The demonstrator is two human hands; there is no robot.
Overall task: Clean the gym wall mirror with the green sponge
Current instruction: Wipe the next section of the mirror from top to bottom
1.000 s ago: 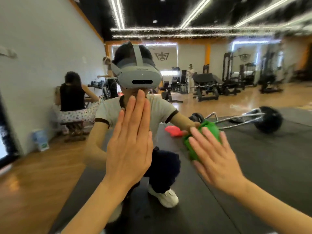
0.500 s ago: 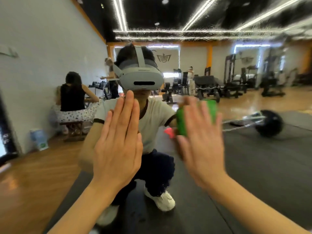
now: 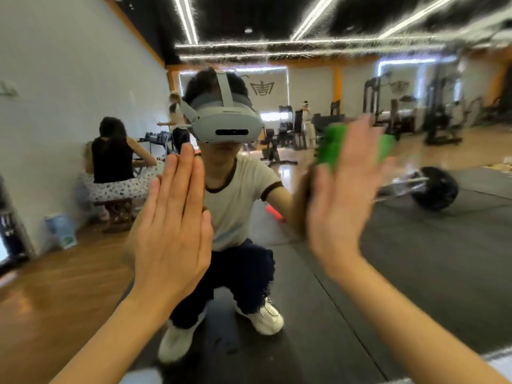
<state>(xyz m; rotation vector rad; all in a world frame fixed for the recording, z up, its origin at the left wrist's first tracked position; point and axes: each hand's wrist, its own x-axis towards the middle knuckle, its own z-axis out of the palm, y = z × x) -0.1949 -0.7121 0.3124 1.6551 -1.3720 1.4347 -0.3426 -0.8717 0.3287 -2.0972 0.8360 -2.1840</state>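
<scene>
Both hands lie flat-fingered on the mirror [image 3: 415, 259], left hand [image 3: 171, 231] bare, blurred right hand [image 3: 340, 195] half-hiding the green sponge [image 3: 332, 145].

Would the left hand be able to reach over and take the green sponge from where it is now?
Probably yes. The left hand lies flat on the mirror beside the right hand, which presses the green sponge to the glass; nothing stands between them.

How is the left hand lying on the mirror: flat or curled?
Flat: the left hand has straight, closed fingers against the mirror.
</scene>
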